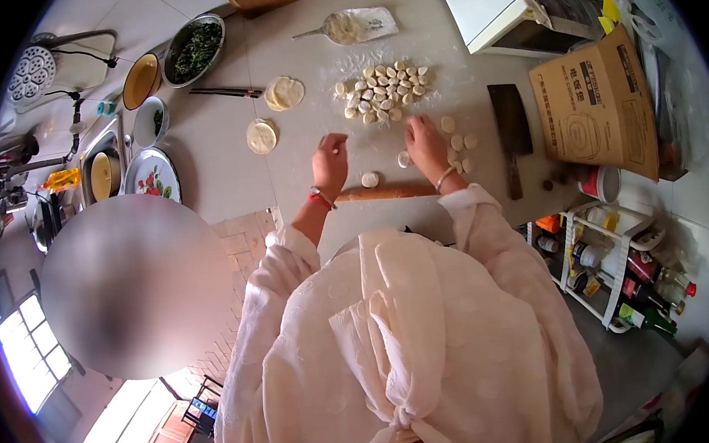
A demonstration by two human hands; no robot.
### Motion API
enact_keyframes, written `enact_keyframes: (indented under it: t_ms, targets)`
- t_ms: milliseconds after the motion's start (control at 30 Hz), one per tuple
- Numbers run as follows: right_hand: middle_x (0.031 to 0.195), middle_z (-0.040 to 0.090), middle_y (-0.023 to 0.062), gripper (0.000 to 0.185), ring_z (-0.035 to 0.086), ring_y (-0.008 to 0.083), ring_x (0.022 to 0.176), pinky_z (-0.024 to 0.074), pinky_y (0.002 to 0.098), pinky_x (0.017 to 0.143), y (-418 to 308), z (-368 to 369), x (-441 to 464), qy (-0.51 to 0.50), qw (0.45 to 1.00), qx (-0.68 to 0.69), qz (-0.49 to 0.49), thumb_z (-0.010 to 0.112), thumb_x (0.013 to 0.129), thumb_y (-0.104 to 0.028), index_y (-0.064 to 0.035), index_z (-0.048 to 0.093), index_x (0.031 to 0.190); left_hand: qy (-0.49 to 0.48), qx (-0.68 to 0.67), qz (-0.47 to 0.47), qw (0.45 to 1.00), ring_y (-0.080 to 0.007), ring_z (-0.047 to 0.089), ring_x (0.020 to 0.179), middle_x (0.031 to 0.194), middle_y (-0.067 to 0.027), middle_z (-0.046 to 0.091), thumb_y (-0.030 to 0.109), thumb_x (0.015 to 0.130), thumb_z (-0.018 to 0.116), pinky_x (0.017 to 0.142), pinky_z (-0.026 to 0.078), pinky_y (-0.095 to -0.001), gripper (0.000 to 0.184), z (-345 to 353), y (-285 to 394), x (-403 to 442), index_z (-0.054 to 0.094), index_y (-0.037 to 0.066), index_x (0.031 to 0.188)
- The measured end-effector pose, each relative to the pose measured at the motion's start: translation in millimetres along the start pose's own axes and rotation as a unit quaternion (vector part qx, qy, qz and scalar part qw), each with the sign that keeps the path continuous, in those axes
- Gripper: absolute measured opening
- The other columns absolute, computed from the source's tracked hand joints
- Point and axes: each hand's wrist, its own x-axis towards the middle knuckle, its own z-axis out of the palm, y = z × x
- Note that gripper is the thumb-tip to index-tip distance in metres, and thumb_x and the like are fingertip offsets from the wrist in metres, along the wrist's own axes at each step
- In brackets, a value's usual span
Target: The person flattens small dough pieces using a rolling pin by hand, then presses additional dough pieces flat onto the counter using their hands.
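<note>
My left hand [331, 163] is over the table with its fingers curled in and nothing visible in them. My right hand [427, 147] has its fingers bent together beside a flattened dough piece [404, 159]; what they hold, if anything, is hidden. Just beyond the hands lies a floured cluster of small cut dough pieces [384, 93]. Several flattened dough discs [469, 142] lie right of my right hand. One round dough piece [370, 180] sits between my hands, near the wooden rolling pin [385, 193] at the table's front.
Rolled wrappers [262, 136] and chopsticks [226, 92] lie left. A bowl of chopped greens [195, 52] and a floral plate [152, 175] stand farther left, near another person. A cleaver [511, 121] and cardboard box [597, 108] are right; a floury scoop [354, 26] lies at the back.
</note>
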Motion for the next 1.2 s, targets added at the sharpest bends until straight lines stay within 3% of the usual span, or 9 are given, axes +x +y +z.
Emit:
enact_keyframes:
  t_ms: [133,267,367,500,533,633,667,867,1200]
  targets:
    - [0.098,0.057,0.0153,0.017,0.06,0.0375,0.091,0.0512,0.0487,0.072,-4,26,39,0.034,0.998,0.017,-0.046,0.063,0.081,-0.007,-0.0049,0.053,0.094,-0.086,0.121,0.149,0.978,-0.0331,0.056,0.112,0.123,-0.0092,0.058,0.003,0.083,0.06,0.089,0.051,-0.0426,0.034,24,31,36,0.06,0.009,0.117]
    - [0.098,0.056,0.0145,0.02,0.061,0.0362,0.088,0.0513,0.0461,0.073,6,29,30,-0.009,1.0,0.01,-0.017,0.066,0.081,-0.008,-0.0043,0.051,0.093,-0.099,0.21,0.268,0.935,-0.0336,0.059,0.103,0.111,-0.0096,0.057,0.009,0.083,0.064,0.085,0.052,-0.0436,0.029,38,9,53,0.06,0.013,0.112]
    - [0.097,0.056,0.0139,0.021,0.061,0.0361,0.087,0.0507,0.0457,0.071,15,5,-2,-0.107,0.994,0.015,-0.003,0.067,0.083,-0.009,-0.0048,0.051,0.096,-0.157,0.183,0.168,0.956,-0.0341,0.061,0.097,0.106,-0.0088,0.056,0.009,0.082,0.065,0.08,0.052,-0.0438,0.026,16,14,28,0.059,0.012,0.107]
    - [0.098,0.054,0.0149,0.023,0.058,0.0371,0.091,0.0487,0.046,0.076,18,-9,-23,-0.052,0.996,0.067,-0.01,0.066,0.084,-0.009,-0.0059,0.052,0.101,-0.17,0.187,0.06,0.966,-0.0331,0.062,0.088,0.102,-0.0072,0.056,0.01,0.08,0.068,0.072,0.053,-0.0426,0.027,-3,-1,-5,0.058,0.012,0.105]
    - [0.098,0.054,0.0152,0.023,0.057,0.0372,0.093,0.048,0.0457,0.078,15,-7,-16,-0.001,0.998,0.068,-0.012,0.066,0.084,-0.009,-0.006,0.053,0.103,-0.194,0.17,0.015,0.966,-0.0325,0.059,0.101,0.109,-0.0076,0.055,0.011,0.08,0.068,0.083,0.049,-0.046,0.033,-7,4,-3,0.057,0.013,0.111]
    - [0.114,0.053,0.0156,0.033,0.051,0.0354,0.109,0.041,0.0479,0.092,17,9,15,0.085,0.995,0.046,-0.014,0.065,0.085,-0.011,-0.0061,0.053,0.115,-0.12,0.232,0.096,0.961,-0.0334,0.046,0.12,0.123,-0.0108,0.05,0.015,0.078,0.068,0.103,0.036,-0.0537,0.045,-4,39,9,0.052,0.012,0.12]
    - [0.119,0.052,0.0156,0.035,0.05,0.0348,0.112,0.0392,0.0492,0.094,12,15,26,0.105,0.994,0.022,-0.016,0.065,0.085,-0.011,-0.0058,0.052,0.117,-0.118,0.2,0.086,0.969,-0.0336,0.033,0.134,0.139,-0.0128,0.041,0.017,0.08,0.067,0.113,0.019,-0.0574,0.053,5,35,16,0.048,0.008,0.129]
    - [0.156,0.027,0.0136,0.068,0.021,0.0303,0.146,0.0144,0.0606,0.116,19,42,34,-0.016,0.99,-0.141,-0.016,0.062,0.09,-0.036,-0.0035,0.037,0.144,-0.095,0.359,0.197,0.907,-0.0301,0.018,0.148,0.155,-0.0118,0.029,0.024,0.09,0.056,0.119,0.009,-0.0565,0.065,49,-1,32,0.033,0.002,0.146]
    - [0.156,0.028,0.014,0.067,0.023,0.0305,0.145,0.0148,0.0596,0.116,16,43,49,0.0,0.987,-0.157,-0.016,0.061,0.091,-0.037,-0.0035,0.038,0.144,-0.144,0.336,0.193,0.911,-0.0323,0.006,0.151,0.162,-0.0121,0.014,0.051,0.084,0.064,0.118,0.0,-0.0601,0.098,46,14,40,0.012,0.009,0.156]
